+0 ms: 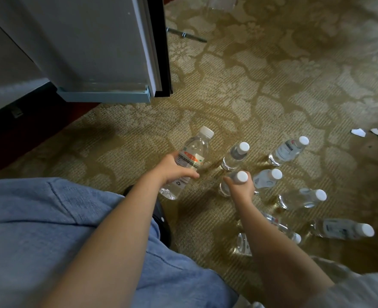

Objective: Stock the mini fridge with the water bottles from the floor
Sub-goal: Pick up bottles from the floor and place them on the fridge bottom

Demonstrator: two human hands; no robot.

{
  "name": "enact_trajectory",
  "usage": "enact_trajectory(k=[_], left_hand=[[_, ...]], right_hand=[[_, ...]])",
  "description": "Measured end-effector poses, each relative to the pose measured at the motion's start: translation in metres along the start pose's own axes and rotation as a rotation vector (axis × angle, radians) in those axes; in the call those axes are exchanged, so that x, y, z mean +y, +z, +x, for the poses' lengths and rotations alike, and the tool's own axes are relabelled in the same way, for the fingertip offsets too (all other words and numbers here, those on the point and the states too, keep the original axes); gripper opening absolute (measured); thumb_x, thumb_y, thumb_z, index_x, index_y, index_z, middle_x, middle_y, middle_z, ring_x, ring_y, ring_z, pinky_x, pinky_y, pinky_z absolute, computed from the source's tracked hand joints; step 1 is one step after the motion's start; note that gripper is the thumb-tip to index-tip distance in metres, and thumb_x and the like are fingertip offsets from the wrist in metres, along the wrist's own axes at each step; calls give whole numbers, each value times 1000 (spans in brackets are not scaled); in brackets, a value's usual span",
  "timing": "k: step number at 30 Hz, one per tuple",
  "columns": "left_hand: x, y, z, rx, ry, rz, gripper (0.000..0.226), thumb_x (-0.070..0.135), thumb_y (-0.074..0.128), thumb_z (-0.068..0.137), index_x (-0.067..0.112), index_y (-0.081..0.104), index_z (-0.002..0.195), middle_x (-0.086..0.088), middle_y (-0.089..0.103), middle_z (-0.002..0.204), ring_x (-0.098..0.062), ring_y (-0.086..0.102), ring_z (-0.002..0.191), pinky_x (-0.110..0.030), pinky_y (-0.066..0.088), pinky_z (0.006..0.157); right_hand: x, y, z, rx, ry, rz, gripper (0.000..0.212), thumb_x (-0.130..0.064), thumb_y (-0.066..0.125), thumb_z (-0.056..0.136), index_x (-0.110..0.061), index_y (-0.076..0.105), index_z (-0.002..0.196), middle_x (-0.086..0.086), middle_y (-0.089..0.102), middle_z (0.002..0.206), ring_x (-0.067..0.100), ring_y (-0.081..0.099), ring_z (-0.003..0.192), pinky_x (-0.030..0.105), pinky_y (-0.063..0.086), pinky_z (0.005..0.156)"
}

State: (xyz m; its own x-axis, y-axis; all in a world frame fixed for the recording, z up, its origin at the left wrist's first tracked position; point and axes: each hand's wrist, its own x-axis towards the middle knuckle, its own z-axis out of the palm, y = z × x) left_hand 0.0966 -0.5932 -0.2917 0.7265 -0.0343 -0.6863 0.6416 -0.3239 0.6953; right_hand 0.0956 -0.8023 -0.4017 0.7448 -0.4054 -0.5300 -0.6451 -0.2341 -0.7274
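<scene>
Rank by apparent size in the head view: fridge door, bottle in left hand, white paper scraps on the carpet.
1. Fridge door, by far the largest.
2. Bottle gripped in the left hand, lifted nearer the camera, so it may look oversized.
3. Paper scraps, smallest; the two look alike, so unranked.

Reads to me as a hotel room or similar lodging. Wall-to-wall patterned carpet point(261, 85) in olive and beige, large floral motif. A mini fridge door point(99, 47) stands open at upper left, low to the floor, set against dark wood cabinetry point(10, 130). Small water bottles point(288, 150) stand grouped on the carpet. Torn paper scraps point(359, 132) lie at right.
</scene>
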Motion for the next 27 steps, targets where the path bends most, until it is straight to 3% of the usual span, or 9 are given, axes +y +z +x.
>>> enact_trajectory(k=[2, 5, 7, 13, 15, 19, 23, 25, 27], left_hand=[[1, 0, -1, 16, 4, -7, 47, 17, 81, 70, 18, 55, 108, 2, 61, 93, -15, 58, 87, -32, 45, 79], [5, 0, -5, 33, 15, -61, 37, 18, 79, 72, 18, 56, 100, 2, 61, 90, -15, 59, 85, -33, 46, 79], [10, -1, -10, 54, 29, -88, 35, 21, 79, 71, 19, 55, 97, 0, 62, 92, -18, 60, 87, -36, 49, 81], [33, -15, -31, 178, 134, -228, 53, 35, 83, 62, 20, 57, 106, -6, 65, 107, -26, 64, 98, -48, 53, 88], [42, -24, -43, 216, 179, -256, 59, 35, 82, 65, 16, 58, 115, -7, 65, 110, -26, 64, 100, -47, 53, 87], [58, -48, -70, 299, 262, -315, 48, 34, 78, 71, 14, 62, 112, -8, 67, 107, -25, 64, 97, -32, 50, 69], [72, -75, -102, 420, 344, -399, 57, 39, 80, 67, 17, 59, 116, -6, 66, 111, -24, 64, 101, -31, 48, 68], [81, -90, -124, 472, 394, -429, 73, 47, 82, 59, 17, 57, 121, -5, 66, 114, -23, 64, 103, -35, 52, 77], [88, -110, -147, 513, 442, -434, 90, 56, 82, 46, 18, 56, 124, -4, 66, 117, -22, 64, 104, -41, 53, 85]], right_hand=[[-3, 0, -3, -13, 4, 69, 31, -20, 80, 72, -24, 53, 88, -5, 61, 86, 21, 60, 92, 40, 51, 85], [-19, 1, -12, -52, -44, 160, 42, -25, 81, 69, -18, 60, 104, -1, 67, 97, 21, 64, 97, 44, 52, 91], [-38, 2, -21, -38, -100, 224, 48, -29, 80, 69, -16, 59, 110, 0, 67, 102, 19, 64, 96, 40, 52, 90], [-111, 5, -55, -109, -169, 496, 25, -23, 74, 81, -20, 54, 96, -7, 60, 91, 9, 60, 85, 22, 48, 72], [-135, 4, -64, -175, -217, 547, 31, -23, 74, 81, -16, 55, 104, -6, 61, 95, 9, 61, 89, 22, 49, 74], [-178, 9, -85, -282, -309, 550, 39, -23, 76, 79, -15, 54, 110, -2, 63, 102, 16, 62, 96, 30, 50, 82], [-224, 19, -122, -373, -376, 548, 75, -33, 80, 70, -12, 47, 133, 6, 60, 123, 21, 60, 107, 40, 50, 92], [-246, 24, -142, -425, -418, 564, 103, -47, 81, 53, -13, 40, 141, 6, 56, 131, 23, 58, 114, 45, 47, 99], [-268, 29, -165, -476, -471, 581, 109, -49, 81, 46, -14, 40, 141, 4, 59, 127, 22, 59, 113, 44, 47, 100]])
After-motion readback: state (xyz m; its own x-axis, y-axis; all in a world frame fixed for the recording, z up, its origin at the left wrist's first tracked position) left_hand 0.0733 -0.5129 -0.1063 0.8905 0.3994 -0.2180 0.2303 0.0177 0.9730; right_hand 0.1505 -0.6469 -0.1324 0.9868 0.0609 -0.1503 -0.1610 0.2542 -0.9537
